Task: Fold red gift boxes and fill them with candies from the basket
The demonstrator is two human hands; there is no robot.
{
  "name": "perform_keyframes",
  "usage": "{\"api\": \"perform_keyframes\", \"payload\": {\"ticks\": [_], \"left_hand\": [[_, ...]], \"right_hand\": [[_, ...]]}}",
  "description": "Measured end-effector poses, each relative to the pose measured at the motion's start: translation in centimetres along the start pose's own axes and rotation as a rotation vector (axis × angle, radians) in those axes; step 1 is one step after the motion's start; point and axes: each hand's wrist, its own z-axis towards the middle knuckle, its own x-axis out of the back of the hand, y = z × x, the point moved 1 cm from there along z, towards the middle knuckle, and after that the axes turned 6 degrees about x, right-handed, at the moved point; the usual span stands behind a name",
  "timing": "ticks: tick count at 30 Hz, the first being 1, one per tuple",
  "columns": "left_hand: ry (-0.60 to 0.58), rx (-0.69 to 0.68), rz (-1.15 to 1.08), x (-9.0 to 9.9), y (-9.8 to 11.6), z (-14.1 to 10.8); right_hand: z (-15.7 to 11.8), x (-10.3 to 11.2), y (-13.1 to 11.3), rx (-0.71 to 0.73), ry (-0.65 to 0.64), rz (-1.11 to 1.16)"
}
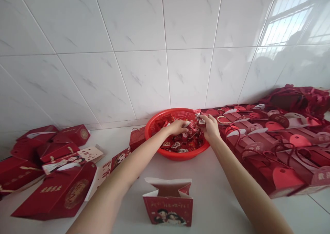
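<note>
A red plastic basket stands against the tiled wall, filled with wrapped candies. Over its middle, my left hand is closed, fingertips pinched on a small wrapped piece among the candies. My right hand, at the basket's right rim, grips red-and-white wrapped candy between thumb and fingers. Nearer to me, between my forearms, an upright red paper box has its top open and a cartoon couple printed on its front; its inside bottom is hidden.
Several red gift boxes lie at the left, with flat printed cards beside them. Rows of red boxes with cord handles fill the right side. Dark red bags lie behind them by the wall.
</note>
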Motion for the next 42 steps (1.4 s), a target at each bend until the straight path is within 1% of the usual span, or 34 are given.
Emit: {"api": "perform_keyframes", "payload": {"ticks": [3,6,16,18,20,24,26,28,30,31,32,34,36,37,39,42], "left_hand": [[0.039,0.032,-0.034,0.5,-0.6,-0.1],[0.092,0.062,-0.046,0.8,-0.7,-0.3],[0.343,0.239,0.034,1.8,-0.9,-0.8],[0.380,0.274,0.049,1.9,-1.0,-0.9],[0.391,0.300,0.065,1.9,-1.1,-0.9],[0.348,0.316,0.108,1.6,-1.2,-1.1],[0.335,0.293,0.143,1.4,-0.9,-1.3],[0.332,0.217,0.183,1.2,-0.2,-1.6],[0.296,0.085,0.220,0.8,0.9,-1.8],[0.246,0.007,0.238,0.6,1.4,-1.9],[0.172,-0.071,0.254,0.2,2.0,-2.0],[-0.019,-0.201,0.292,-0.7,2.9,-2.1],[-0.182,-0.277,0.342,-1.7,3.4,-2.2],[-0.226,-0.293,0.371,-2.1,3.4,-2.1],[-0.242,-0.293,0.424,-2.8,3.3,-2.0],[-0.205,-0.249,0.518,-3.1,2.9,-1.8]], "right_hand": [[0.0,0.0,0.0,0.001,-0.004,-0.004],[-0.1,0.0,0.0,0.000,-0.004,-0.006],[-0.5,-0.2,-0.3,-0.016,0.011,-0.002],[-0.6,-0.3,-0.4,-0.019,0.008,-0.004],[-0.6,-0.4,-0.4,-0.024,0.001,-0.007],[-0.8,-0.5,-0.5,-0.025,-0.005,-0.011],[-0.8,-0.5,-0.6,-0.022,-0.008,-0.014],[-0.8,-0.4,-0.5,-0.021,-0.014,-0.017],[-0.8,-0.4,-0.5,-0.018,-0.019,-0.021],[-0.7,-0.4,-0.5,-0.016,-0.019,-0.022],[-0.7,-0.4,-0.4,-0.012,-0.018,-0.023],[-0.7,-0.4,-0.4,-0.006,-0.016,-0.023],[-0.7,-0.4,-0.3,-0.001,-0.016,-0.025],[-0.7,-0.3,-0.3,0.000,-0.016,-0.027],[-0.7,-0.3,-0.2,0.001,-0.016,-0.030],[-0.7,-0.3,-0.2,0.002,-0.015,-0.031]]}}
